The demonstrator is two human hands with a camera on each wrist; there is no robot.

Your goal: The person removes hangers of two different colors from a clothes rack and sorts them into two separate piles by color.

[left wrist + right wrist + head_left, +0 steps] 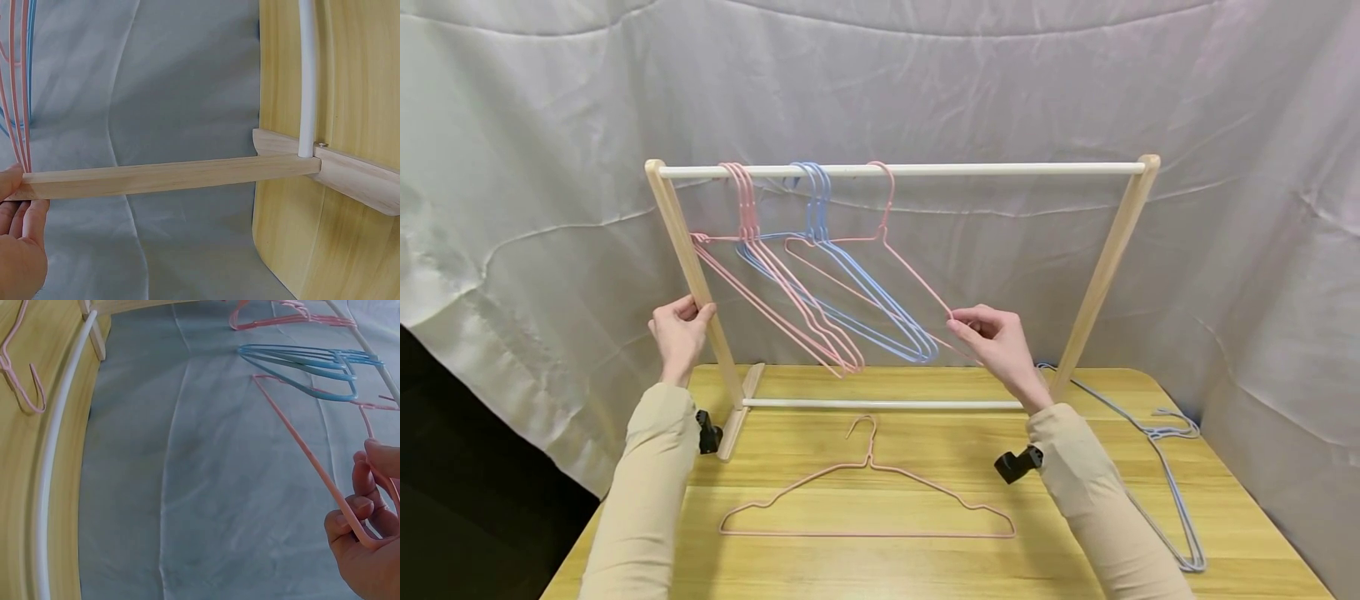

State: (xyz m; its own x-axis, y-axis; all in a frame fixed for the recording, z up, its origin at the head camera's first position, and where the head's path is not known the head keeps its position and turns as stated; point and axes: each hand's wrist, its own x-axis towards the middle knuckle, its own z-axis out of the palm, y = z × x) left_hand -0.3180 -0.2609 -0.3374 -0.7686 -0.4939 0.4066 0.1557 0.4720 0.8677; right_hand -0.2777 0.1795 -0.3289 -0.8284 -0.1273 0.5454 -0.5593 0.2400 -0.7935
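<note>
Left hand [679, 333] grips rack post [688, 250]; right hand [1000, 342] apparently pinches pink hanger [917, 271].

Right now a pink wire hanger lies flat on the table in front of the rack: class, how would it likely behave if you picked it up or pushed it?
The pink hanger on the table is thin wire around open space, so probably very light. Lying flat on smooth wood, it would likely slide or pivot, not roll. Lifted at one end, it may swing and flex slightly.
</note>
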